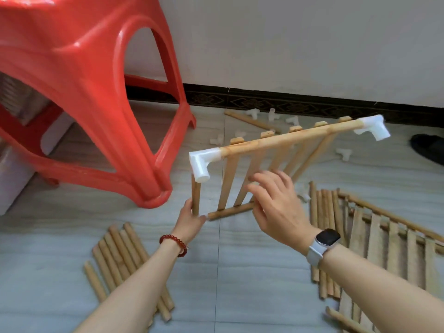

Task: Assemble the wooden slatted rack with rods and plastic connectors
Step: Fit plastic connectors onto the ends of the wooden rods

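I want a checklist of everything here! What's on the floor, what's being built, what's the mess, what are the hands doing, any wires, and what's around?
Surface: grey tiled floor.
Job's things: slatted panel held upright, a white connector on its near top corner, another on the far one; a short rod under the near connector; loose rods at left, more rods at right; second slatted panel lying flat.
Clutter: spare white connectors scattered near the wall.
Grippers: left hand grips the short rod; right hand is open beside the slats.
Cables: nothing seen.
Surroundings: red plastic stool, white wall, dark shoe.
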A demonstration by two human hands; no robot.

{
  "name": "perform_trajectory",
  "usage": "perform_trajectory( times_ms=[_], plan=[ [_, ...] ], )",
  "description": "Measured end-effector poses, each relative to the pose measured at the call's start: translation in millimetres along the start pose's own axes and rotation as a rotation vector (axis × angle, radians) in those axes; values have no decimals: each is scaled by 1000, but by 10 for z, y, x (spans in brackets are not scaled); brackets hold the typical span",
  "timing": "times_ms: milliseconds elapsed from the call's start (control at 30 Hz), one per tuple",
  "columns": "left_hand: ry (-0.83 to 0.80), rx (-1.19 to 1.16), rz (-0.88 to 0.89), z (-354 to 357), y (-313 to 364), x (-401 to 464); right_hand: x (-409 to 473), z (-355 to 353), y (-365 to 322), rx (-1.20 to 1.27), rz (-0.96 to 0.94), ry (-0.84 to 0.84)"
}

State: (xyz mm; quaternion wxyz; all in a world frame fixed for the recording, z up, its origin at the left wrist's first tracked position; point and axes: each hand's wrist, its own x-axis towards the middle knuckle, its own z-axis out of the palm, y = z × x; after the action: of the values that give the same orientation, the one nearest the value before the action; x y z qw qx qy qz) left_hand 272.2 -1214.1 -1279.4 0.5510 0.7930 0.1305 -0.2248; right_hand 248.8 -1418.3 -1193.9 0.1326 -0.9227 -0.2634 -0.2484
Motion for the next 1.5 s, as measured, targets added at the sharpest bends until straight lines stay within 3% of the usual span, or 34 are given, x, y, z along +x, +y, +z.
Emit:
perform_trajectory(
  times_ms=[167,267,400,600,800,933,1067,1133,1233,1300,1400,1500],
  plan=[
    [55,171,-47,156,-418,286,-469,781,94,51,255,-682],
    [152,332,7,211,-661,440,-584,1249,147,13,273,-845],
    [229,221,37,287,-774,507,-697,1657,142,-55,290,-739],
    [245,150,104,357,-755,301,-636,1738,115,-229,147,-550],
    [332,-79,45,235,-549,156,-633,1569,-11,-43,105,-395],
    [286,-228,-69,189,-354,-19,-612,1328,-213,116,62,-349],
    [220,-378,-18,37,-58,-333,-484,959,-378,213,100,-333],
    [135,-402,93,-36,84,-572,-429,719,-390,278,132,-342],
    [12,-260,290,-96,382,-951,-264,295,-329,369,182,-427],
    [22,-93,438,-187,662,-1160,-90,-65,-277,419,178,-471],
    [217,305,497,-322,1078,-1400,191,-605,-252,427,94,-403],
    [536,568,449,-336,1343,-1603,417,-1024,-314,357,37,-321]
  ],
)
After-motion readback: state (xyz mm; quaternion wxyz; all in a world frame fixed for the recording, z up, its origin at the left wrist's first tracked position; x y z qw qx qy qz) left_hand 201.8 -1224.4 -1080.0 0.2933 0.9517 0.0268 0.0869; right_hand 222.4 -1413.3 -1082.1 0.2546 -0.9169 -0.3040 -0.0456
